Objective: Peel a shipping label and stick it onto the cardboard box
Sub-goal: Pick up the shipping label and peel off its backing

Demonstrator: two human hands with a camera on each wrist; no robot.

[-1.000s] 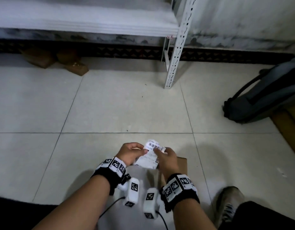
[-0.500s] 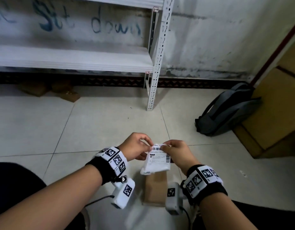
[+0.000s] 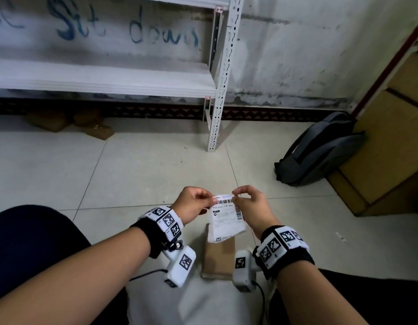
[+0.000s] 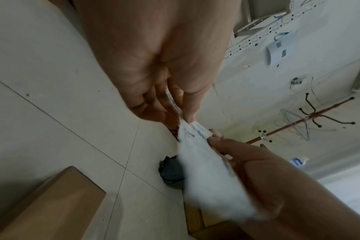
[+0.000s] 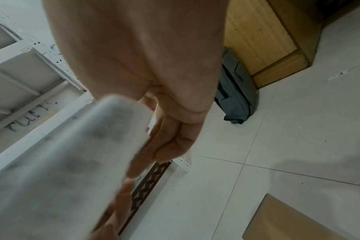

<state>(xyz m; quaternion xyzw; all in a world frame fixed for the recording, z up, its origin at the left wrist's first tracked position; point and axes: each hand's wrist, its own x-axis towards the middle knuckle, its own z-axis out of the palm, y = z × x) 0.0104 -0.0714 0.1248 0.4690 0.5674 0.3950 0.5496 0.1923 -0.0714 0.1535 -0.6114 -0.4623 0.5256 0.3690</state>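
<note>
A white shipping label (image 3: 225,218) with a barcode hangs in the air, printed side toward me. My left hand (image 3: 195,204) pinches its top left corner and my right hand (image 3: 249,204) pinches its top right corner. Beneath the label a small brown cardboard box (image 3: 218,258) lies flat on the floor between my wrists. In the left wrist view the label (image 4: 206,170) stretches blurred from my left fingertips (image 4: 188,117) to the right hand (image 4: 236,154). The right wrist view shows the label (image 5: 72,162) close and blurred, with the box (image 5: 294,222) at the lower right.
A white metal shelf post (image 3: 217,113) stands on the tiled floor ahead. A grey backpack (image 3: 318,151) leans against a large wooden cabinet (image 3: 391,148) at the right. Small brown boxes (image 3: 69,121) lie under the shelf at the left. My knee (image 3: 32,235) sits at lower left.
Both hands have lifted the label up off the box and now hold it by its top corners. My head has tilted up, so more of the wall and shelf shows.
</note>
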